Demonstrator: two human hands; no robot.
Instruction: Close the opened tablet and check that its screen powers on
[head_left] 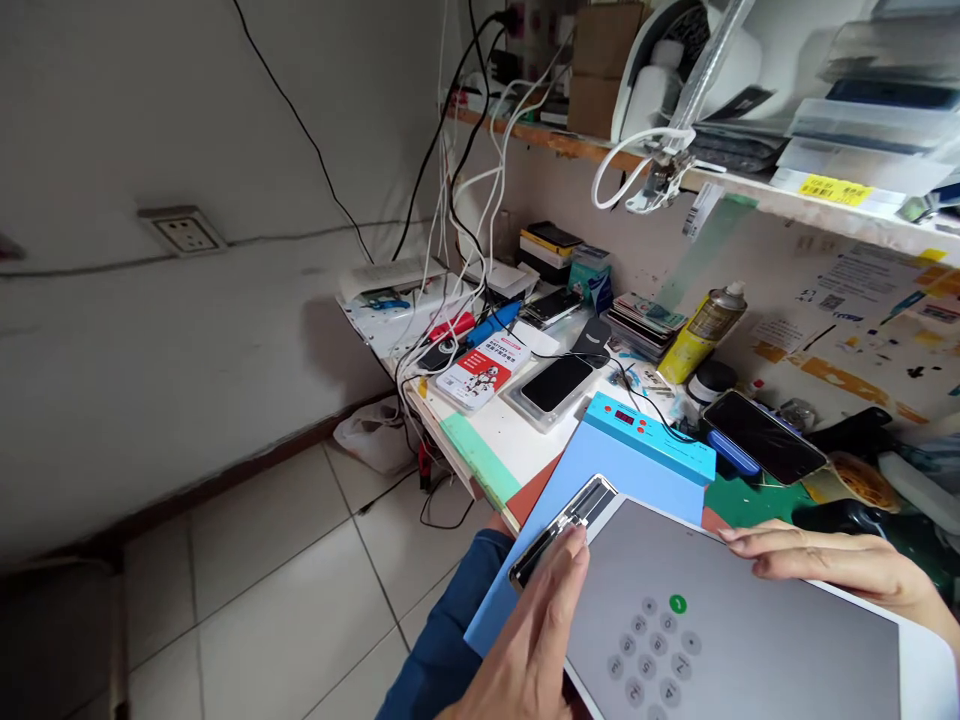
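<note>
A white-framed tablet [739, 640] showing a dial keypad with a green call button lies tilted across the lower right. My left hand [536, 630] grips its left edge, fingers extended and thumb hidden. At the opposite long edge, my right hand [847, 565] holds it with fingers laid over the border. Right beside my left fingertips is a phone-sized metal frame [600, 500] with its inside showing, partly covered by that hand. Beneath them lies a light blue heating plate [577, 465], whose turquoise control strip [649, 437] carries a red digital display.
Phones [765, 437], a boxed battery [484, 370], a yellow spray can [703, 332] and stacked cards [645, 325] crowd the bench. White cables [491, 200] hang over its left end. A shelf [559, 140] with boxes runs above. Blue fabric [457, 620] shows beside the bench edge.
</note>
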